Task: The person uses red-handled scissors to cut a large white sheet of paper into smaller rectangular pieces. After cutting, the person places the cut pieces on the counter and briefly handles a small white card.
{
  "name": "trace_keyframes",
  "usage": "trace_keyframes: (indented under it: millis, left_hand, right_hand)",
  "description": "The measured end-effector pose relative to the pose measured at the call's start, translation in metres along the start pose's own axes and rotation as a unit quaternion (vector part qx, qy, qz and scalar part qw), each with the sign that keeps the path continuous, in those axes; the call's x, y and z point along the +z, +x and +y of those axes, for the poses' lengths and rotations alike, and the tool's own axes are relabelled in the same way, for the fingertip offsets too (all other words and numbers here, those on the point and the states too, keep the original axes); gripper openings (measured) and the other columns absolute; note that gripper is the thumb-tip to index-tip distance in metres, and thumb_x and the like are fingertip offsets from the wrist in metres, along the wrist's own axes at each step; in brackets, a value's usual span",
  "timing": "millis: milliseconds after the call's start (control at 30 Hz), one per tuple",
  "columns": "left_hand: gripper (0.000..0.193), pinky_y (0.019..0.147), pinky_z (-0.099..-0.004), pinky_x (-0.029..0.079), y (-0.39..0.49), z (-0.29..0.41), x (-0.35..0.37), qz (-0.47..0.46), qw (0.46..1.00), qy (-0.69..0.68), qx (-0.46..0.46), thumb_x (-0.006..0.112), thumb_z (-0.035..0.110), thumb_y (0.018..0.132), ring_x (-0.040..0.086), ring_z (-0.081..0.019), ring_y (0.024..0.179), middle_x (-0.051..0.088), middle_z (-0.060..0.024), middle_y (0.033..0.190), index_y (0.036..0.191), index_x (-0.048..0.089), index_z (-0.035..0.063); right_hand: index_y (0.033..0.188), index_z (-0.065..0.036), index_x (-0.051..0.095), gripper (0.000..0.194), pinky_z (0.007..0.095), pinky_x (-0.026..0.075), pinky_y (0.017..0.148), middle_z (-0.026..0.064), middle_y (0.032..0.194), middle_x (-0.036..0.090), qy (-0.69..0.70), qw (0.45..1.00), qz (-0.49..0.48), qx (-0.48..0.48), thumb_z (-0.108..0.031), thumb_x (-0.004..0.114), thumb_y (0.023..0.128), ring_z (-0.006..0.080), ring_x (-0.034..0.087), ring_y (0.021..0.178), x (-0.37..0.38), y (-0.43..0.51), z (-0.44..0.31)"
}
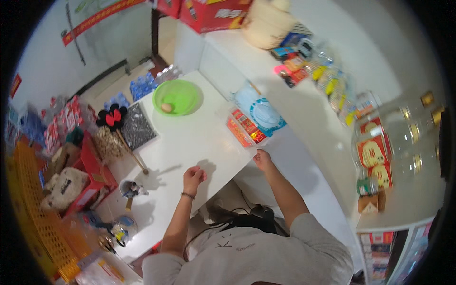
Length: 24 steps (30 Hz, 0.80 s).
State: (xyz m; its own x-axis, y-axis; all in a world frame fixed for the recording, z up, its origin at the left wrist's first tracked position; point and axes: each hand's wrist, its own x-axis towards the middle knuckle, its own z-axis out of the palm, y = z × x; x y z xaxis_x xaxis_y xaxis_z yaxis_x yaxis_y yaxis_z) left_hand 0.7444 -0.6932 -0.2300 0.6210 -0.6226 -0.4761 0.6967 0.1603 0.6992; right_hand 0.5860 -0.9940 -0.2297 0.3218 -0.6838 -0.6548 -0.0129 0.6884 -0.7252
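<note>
My left hand (pixel 195 175) is raised over the white table (pixel 192 142), fingers curled, with its shadow beside it; no held object shows. My right hand (pixel 262 159) is at the near corner of a clear plastic box (pixel 245 128) that holds red packets; whether the fingers grip the box cannot be told. A blue and white plastic pack (pixel 263 110) lies against the far side of the box. Near the table's back edge stands a green plastic basin (pixel 175 97) with one brown egg (pixel 166 107) inside.
A mug (pixel 129 187), a long wooden stick (pixel 131 151) and a dark flat pack (pixel 136 127) are on the left. Further left stand a red box (pixel 91 178) and an orange plastic basket (pixel 46 221). Large clear jars (pixel 399 128) line the right-hand counter.
</note>
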Motion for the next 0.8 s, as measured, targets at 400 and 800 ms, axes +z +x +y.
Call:
trace_keyframes:
  millis: [400,800]
  left_hand:
    - [0.016,0.065,-0.0303,0.053,-0.161,0.024,-0.064,0.103,0.987,-0.056,0.109,0.05,0.001,0.085,0.059,-0.0199,0.07,0.058,-0.012,0.085,0.101,0.048,-0.0012]
    - [0.018,0.062,-0.0285,0.05,-0.409,-0.098,-0.047,0.342,0.906,-0.171,0.182,0.055,0.004,0.083,0.058,-0.0168,0.072,0.059,-0.0092,0.085,0.101,0.052,0.0009]
  right_hand:
    - [0.129,-0.003,0.033,0.059,0.0362,0.044,0.062,0.0159,0.113,0.051,-0.359,0.915,0.074,-0.168,-0.019,0.055,0.077,0.0225,0.052,0.087,-0.012,0.082,0.038]
    - [0.101,-0.005,0.049,0.022,0.0338,0.045,0.051,0.0089,0.083,0.056,-0.434,0.884,-0.022,-0.172,-0.011,0.052,0.08,0.021,0.054,0.064,-0.036,0.021,0.215]
